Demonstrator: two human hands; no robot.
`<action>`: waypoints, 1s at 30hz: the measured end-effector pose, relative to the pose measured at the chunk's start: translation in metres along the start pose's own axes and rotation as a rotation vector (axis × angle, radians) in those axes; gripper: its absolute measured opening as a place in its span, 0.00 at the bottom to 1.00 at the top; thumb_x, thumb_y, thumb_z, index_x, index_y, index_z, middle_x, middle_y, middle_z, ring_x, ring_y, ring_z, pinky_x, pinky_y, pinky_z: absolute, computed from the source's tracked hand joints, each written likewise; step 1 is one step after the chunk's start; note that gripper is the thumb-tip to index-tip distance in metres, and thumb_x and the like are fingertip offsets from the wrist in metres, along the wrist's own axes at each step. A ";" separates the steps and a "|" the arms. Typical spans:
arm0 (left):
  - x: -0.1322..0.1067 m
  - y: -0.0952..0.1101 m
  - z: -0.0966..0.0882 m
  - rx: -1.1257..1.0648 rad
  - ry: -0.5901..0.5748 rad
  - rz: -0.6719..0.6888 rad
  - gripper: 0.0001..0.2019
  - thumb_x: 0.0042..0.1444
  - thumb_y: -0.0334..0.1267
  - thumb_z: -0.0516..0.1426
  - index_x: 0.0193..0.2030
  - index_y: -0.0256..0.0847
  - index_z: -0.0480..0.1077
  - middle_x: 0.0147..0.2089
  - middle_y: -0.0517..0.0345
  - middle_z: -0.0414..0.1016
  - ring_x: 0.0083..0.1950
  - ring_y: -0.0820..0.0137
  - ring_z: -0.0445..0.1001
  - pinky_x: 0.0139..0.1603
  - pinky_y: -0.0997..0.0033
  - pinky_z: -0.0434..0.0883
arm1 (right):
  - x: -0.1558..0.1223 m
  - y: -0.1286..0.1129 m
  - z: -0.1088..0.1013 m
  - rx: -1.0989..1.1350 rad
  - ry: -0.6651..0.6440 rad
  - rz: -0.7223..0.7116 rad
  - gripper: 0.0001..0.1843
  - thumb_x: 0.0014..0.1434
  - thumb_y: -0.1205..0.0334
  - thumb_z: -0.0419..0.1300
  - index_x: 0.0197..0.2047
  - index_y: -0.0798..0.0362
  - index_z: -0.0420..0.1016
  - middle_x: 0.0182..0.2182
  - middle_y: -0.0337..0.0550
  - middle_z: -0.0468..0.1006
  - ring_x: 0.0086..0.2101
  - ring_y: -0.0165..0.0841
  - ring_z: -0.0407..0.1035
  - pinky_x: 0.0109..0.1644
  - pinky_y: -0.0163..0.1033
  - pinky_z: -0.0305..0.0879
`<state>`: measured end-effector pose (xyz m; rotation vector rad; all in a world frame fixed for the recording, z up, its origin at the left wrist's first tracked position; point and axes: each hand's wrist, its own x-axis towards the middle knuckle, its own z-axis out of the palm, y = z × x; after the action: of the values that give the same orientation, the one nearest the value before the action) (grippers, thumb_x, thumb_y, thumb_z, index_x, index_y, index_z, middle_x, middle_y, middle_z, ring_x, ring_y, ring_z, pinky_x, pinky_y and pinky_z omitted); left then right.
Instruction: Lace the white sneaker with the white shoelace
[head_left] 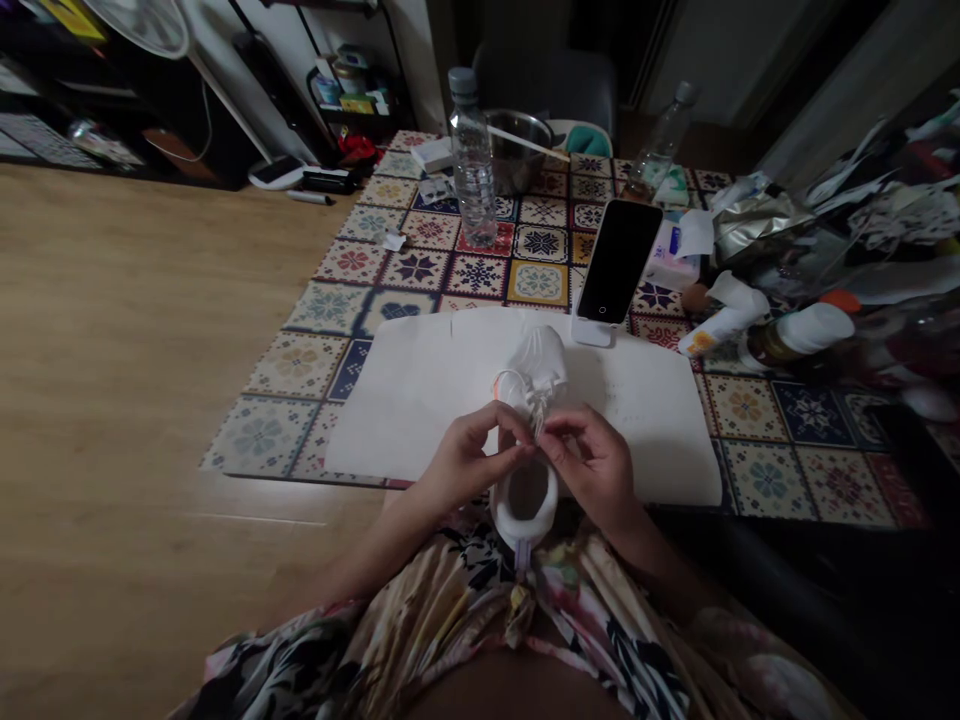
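A white shoe (536, 358) rests on a white sheet of paper (420, 400), its toe pointing away from me and its heel close to my body. Over the shoe's tongue, my left hand (480, 445) pinches a white shoelace (538, 412) between thumb and forefinger. From the other side my right hand (592, 460) pinches the lace too, its fingertips nearly touching the left ones. The exact run of the lace between the fingers is too small to make out. Below the hands, the shoe's opening faces up.
A phone (619, 262) stands on a holder just beyond the paper. Behind are a clear plastic bottle (472, 165), a metal bowl (517, 160) and another bottle (664, 140). Tubes, bottles (802, 335) and bags crowd the right side of the patterned tablecloth (322, 305).
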<state>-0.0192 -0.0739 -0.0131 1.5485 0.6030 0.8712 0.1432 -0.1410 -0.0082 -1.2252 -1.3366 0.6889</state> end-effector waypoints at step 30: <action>0.008 -0.001 0.003 -0.040 0.037 -0.131 0.18 0.52 0.53 0.65 0.29 0.37 0.75 0.29 0.55 0.76 0.32 0.69 0.71 0.38 0.70 0.67 | 0.006 0.007 -0.017 0.191 -0.320 0.321 0.09 0.57 0.53 0.64 0.37 0.49 0.77 0.42 0.43 0.70 0.48 0.39 0.66 0.55 0.45 0.63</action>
<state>-0.0120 -0.0696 -0.0124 1.4425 0.7014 0.8090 0.1618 -0.1376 -0.0097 -1.2193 -1.3047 1.2554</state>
